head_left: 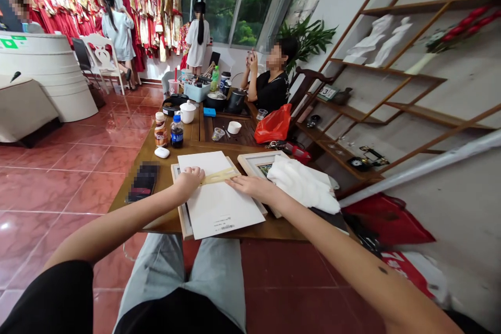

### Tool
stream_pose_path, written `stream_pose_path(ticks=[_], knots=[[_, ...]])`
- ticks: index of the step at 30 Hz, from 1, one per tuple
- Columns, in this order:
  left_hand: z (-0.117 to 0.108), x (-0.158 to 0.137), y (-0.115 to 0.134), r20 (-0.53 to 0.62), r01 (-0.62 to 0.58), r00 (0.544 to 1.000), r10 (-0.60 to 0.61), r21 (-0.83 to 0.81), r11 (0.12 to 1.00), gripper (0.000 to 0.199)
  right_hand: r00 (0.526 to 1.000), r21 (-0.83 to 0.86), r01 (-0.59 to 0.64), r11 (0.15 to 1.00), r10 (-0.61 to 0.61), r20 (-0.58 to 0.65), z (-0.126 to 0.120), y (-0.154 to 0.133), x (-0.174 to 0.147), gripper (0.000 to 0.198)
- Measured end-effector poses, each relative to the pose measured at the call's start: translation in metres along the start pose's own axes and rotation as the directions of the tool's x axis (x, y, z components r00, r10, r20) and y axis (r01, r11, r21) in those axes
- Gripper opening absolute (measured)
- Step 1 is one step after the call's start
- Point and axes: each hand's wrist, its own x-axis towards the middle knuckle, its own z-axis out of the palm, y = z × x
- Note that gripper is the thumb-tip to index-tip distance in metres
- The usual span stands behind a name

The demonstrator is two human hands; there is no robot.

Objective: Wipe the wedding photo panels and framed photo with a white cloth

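A white board [223,206] with small print and a barcode near its lower edge lies across a light wooden frame [185,224] on the table. Over the board runs a flat, yellowish, see-through strip [219,175]; whether it is tape or a ruler I cannot tell. My left hand [189,181] is closed at the strip's left end, fingers curled. At the right end my right hand [250,187] lies flat with fingers stretched out, the fingertips touching the strip. Beside it, a second framed picture [256,163] is partly covered by a crumpled white cloth [301,182].
A phone [143,181], a white earphone case [162,152], a cola bottle [177,131] and a brown-labelled bottle [160,133] stand at the left. Behind are a lidded white cup [188,112] and a red bag [274,125]. A person [272,78] sits across the table [152,222].
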Motion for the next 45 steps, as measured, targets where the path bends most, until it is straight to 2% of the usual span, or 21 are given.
stream_pose_path(ticks=[5, 7, 9, 11, 12, 15, 16, 18, 21, 23, 26, 28, 30, 31, 34, 37, 38, 39, 41, 43, 45], knots=[[-0.011, -0.001, -0.015, 0.052, -0.022, 0.998, 0.022, -0.01, 1.0, 0.054, 0.991, 0.081, -0.111, 0.991, 0.116, -0.066, -0.015, -0.004, -0.01, 0.057], [-0.017, 0.001, -0.026, 0.02, -0.072, 0.997, 0.071, 0.017, 0.997, 0.042, 0.972, 0.103, -0.195, 0.975, 0.206, -0.114, -0.028, 0.0, -0.023, 0.046], [-0.021, 0.006, -0.033, -0.066, -0.077, 0.995, 0.079, 0.037, 0.996, 0.034, 0.926, 0.114, -0.319, 0.941, 0.335, -0.174, -0.041, 0.007, -0.04, 0.038], [-0.02, 0.016, -0.036, -0.158, -0.035, 0.987, 0.034, -0.003, 0.999, 0.034, 0.834, 0.113, -0.488, 0.866, 0.5, -0.234, -0.048, 0.016, -0.06, 0.036], [-0.018, 0.022, -0.035, -0.183, -0.015, 0.983, 0.007, -0.042, 0.999, 0.035, 0.758, 0.104, -0.603, 0.791, 0.609, -0.233, -0.05, 0.021, -0.07, 0.04], [-0.004, 0.043, -0.032, -0.191, 0.039, 0.979, -0.071, -0.164, 0.986, 0.038, 0.548, 0.061, -0.83, 0.555, 0.83, -0.103, -0.039, 0.032, -0.094, 0.073], [0.001, 0.049, -0.03, -0.189, 0.051, 0.978, -0.091, -0.205, 0.978, 0.04, 0.501, 0.07, -0.861, 0.503, 0.864, -0.049, -0.033, 0.034, -0.1, 0.081], [0.011, 0.058, -0.029, -0.18, 0.072, 0.975, -0.128, -0.287, 0.955, 0.042, 0.455, 0.172, -0.878, 0.447, 0.89, 0.009, -0.017, 0.037, -0.109, 0.086], [0.02, 0.063, -0.028, -0.164, 0.085, 0.974, -0.157, -0.377, 0.922, 0.04, 0.431, 0.341, -0.844, 0.415, 0.902, -0.032, 0.001, 0.036, -0.116, 0.064], [0.024, 0.062, -0.028, -0.163, 0.074, 0.975, -0.153, -0.41, 0.909, 0.038, 0.391, 0.366, -0.842, 0.395, 0.916, -0.09, 0.005, 0.033, -0.118, 0.052], [0.026, 0.059, -0.026, -0.149, 0.08, 0.976, -0.159, -0.436, 0.897, 0.04, 0.313, 0.423, -0.814, 0.398, 0.914, -0.257, -0.007, 0.021, -0.116, 0.051], [0.027, 0.059, -0.025, -0.127, 0.107, 0.975, -0.18, -0.44, 0.892, 0.044, 0.26, 0.499, -0.725, 0.476, 0.859, -0.441, -0.025, 0.005, -0.11, 0.05], [0.027, 0.059, -0.024, -0.112, 0.128, 0.974, -0.197, -0.442, 0.888, 0.05, 0.267, 0.498, -0.644, 0.58, 0.781, -0.564, -0.045, -0.02, -0.101, 0.048], [0.027, 0.059, -0.023, -0.11, 0.129, 0.974, -0.197, -0.444, 0.887, 0.051, 0.292, 0.486, -0.619, 0.618, 0.755, -0.587, -0.054, -0.035, -0.095, 0.048], [0.026, 0.058, -0.022, -0.119, 0.119, 0.975, -0.19, -0.445, 0.888, 0.048, 0.472, 0.439, -0.548, 0.712, 0.696, -0.541, -0.071, -0.082, -0.072, 0.05], [0.024, 0.055, -0.021, -0.134, 0.129, 0.969, -0.208, -0.445, 0.886, 0.047, 0.708, 0.356, -0.525, 0.773, 0.629, -0.322, -0.071, -0.117, -0.05, 0.053], [0.023, 0.053, -0.02, -0.141, 0.129, 0.967, -0.213, -0.448, 0.885, 0.046, 0.758, 0.326, -0.529, 0.784, 0.609, -0.234, -0.07, -0.123, -0.044, 0.059], [0.022, 0.052, -0.02, -0.149, 0.127, 0.965, -0.215, -0.451, 0.884, 0.046, 0.788, 0.298, -0.535, 0.79, 0.595, -0.162, -0.068, -0.127, -0.039, 0.065], [0.02, 0.05, -0.019, -0.16, 0.119, 0.964, -0.213, -0.457, 0.882, 0.046, 0.797, 0.253, -0.561, 0.788, 0.597, -0.095, -0.064, -0.126, -0.032, 0.079], [0.019, 0.049, -0.019, -0.157, 0.117, 0.965, -0.211, -0.46, 0.88, 0.046, 0.781, 0.233, -0.582, 0.779, 0.616, -0.109, -0.061, -0.119, -0.028, 0.088], [0.02, 0.049, -0.018, -0.154, 0.122, 0.965, -0.214, -0.46, 0.879, 0.046, 0.784, 0.256, -0.57, 0.781, 0.61, -0.116, -0.056, -0.111, -0.025, 0.09]])
